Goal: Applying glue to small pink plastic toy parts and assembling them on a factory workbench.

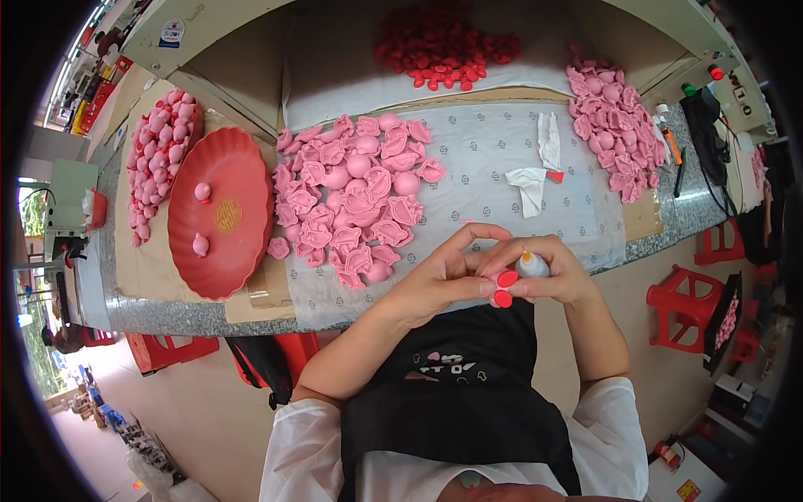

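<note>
My left hand (447,276) pinches a small pink piece with two round red feet (507,279), held just beyond the table's near edge and above my black apron. My right hand (569,272) curls around a small whitish squeeze bottle (532,267) with a thin orange tip pointing up. Its thumb also meets the red feet from the right side. Most of the pink piece's body is hidden behind my fingers. Left of my hands spreads a heap of hollow pink shell pieces (355,192), some domed side up, others showing their open undersides.
At left stands a red scalloped tray (186,251) with two pink pieces in it, beside a heap of pink-and-red pieces (159,159). Small red parts (443,58) pile up at the back. More pink shells (615,125) lie at right, near crumpled white paper (527,186) and an orange-handled tool (672,146).
</note>
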Demonstrator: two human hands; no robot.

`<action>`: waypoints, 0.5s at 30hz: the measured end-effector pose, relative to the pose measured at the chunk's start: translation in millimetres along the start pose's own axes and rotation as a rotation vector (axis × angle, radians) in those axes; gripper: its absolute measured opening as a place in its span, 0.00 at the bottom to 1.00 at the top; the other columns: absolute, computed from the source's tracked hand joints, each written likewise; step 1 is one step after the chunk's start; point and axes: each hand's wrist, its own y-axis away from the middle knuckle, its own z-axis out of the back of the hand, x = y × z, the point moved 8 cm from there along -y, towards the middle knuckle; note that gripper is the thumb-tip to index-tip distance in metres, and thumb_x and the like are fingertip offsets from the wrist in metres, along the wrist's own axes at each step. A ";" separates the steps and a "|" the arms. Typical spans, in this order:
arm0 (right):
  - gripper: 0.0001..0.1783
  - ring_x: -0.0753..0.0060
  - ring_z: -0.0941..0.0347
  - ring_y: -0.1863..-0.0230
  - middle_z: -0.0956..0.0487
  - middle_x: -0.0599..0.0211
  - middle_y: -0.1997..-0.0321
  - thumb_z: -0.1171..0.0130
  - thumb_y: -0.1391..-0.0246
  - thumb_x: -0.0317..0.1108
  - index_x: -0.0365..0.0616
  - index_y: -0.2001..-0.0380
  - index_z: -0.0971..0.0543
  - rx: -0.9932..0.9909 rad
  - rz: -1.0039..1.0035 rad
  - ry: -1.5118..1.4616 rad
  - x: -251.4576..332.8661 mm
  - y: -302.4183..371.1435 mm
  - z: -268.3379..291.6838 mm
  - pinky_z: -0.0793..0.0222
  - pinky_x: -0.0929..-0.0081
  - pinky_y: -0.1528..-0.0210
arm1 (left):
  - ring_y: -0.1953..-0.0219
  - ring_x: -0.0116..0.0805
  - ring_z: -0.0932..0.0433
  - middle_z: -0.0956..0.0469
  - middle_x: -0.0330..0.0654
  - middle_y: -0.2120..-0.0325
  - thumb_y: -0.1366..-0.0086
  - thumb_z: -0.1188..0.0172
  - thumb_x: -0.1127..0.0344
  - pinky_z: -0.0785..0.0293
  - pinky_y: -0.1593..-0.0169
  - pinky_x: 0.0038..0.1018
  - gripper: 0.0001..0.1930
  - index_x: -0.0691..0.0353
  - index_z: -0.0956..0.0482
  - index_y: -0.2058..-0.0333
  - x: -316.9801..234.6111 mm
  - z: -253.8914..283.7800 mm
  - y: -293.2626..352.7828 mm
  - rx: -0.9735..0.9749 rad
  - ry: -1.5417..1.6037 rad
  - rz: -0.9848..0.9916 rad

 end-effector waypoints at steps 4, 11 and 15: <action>0.13 0.76 0.33 0.65 0.26 0.66 0.71 0.43 0.63 0.27 0.37 0.69 0.26 0.031 0.141 -0.011 5.6 -0.1 -5.1 0.40 0.79 0.59 | 0.67 0.24 0.34 0.33 0.38 0.70 0.52 0.46 0.74 0.38 0.64 0.18 0.29 0.61 0.48 0.51 4.2 -2.8 1.7 0.064 -0.041 0.020; 0.12 0.79 0.34 0.68 0.27 0.68 0.73 0.44 0.64 0.26 0.37 0.70 0.26 -0.016 0.151 -0.030 8.4 3.1 -11.7 0.40 0.81 0.62 | 0.71 0.22 0.36 0.34 0.35 0.73 0.52 0.45 0.70 0.44 0.73 0.13 0.29 0.59 0.48 0.51 12.5 -2.5 3.0 0.018 0.030 -0.039; 0.11 0.84 0.37 0.75 0.29 0.73 0.77 0.44 0.63 0.26 0.38 0.71 0.27 -0.059 0.061 -0.079 -8.1 7.4 -10.0 0.43 0.85 0.71 | 0.67 0.23 0.36 0.34 0.37 0.71 0.52 0.44 0.70 0.42 0.72 0.14 0.30 0.58 0.48 0.51 19.4 -1.6 5.0 0.028 0.118 -0.006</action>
